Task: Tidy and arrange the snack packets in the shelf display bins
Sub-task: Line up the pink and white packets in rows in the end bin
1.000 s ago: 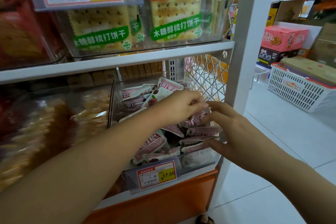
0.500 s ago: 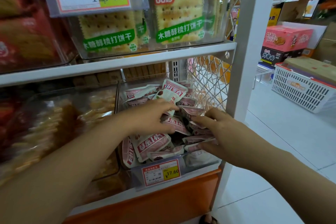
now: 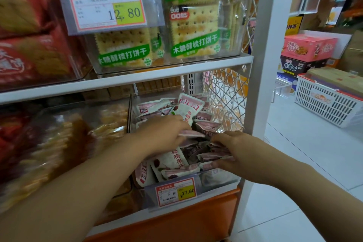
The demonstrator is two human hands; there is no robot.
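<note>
Since last look: left hand [image 3: 167,133] back at bin [image 3: 218,180] centre, pinching one packet [image 3: 193,134]. right hand [image 3: 235,148] dropped, fingers curled round packets [image 3: 214,156] at right front. Pile jumbled; tidying likely midway.

The snack packets [image 3: 176,160] are white with dusty-pink ends, dark red fruit pictures and red-brown lettering. The lower price tag [image 3: 176,192] and the upper price tag [image 3: 107,8] are both white with an orange-red border and a yellow price block. The cracker packs [image 3: 194,31] show pale yellow crackers dotted with rows of small holes and crossed by a green band with white lettering, while the shelf base [image 3: 176,224] is orange, the wire mesh [image 3: 225,92] is white in a diamond pattern, the basket [image 3: 326,102] is white and slotted with a red rim, and there is a pink carton [image 3: 308,47] and a black carton [image 3: 298,66].
</note>
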